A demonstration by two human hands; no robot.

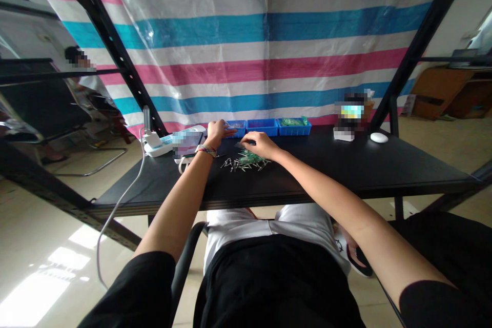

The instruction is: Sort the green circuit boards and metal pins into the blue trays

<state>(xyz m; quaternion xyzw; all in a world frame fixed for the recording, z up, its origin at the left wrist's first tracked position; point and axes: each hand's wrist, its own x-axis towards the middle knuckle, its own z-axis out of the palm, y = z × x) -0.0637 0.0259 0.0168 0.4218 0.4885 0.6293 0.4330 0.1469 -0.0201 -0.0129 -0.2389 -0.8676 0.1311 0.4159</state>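
My left hand (pixel 217 132) reaches to the left blue bin (pixel 230 134), its fingers stretched out over the front edge. Clear plastic (pixel 233 124) shows inside that bin. My right hand (pixel 261 144) is closed in a pinch just above the table, at what looks like a small clear plastic bag (pixel 239 145). Right below it lies a loose pile of thin metal pieces like screws or rivets (pixel 246 165). Among them are green pieces (pixel 249 157), partly hidden by my right hand.
Beside the left bin stand a middle blue bin (pixel 262 127) and a right blue bin (pixel 295 130) holding green items. A white power strip (pixel 157 148) and a phone (pixel 188 142) lie left on the black table (pixel 330 174). At right are a blurred box and a white mouse (pixel 378 138).
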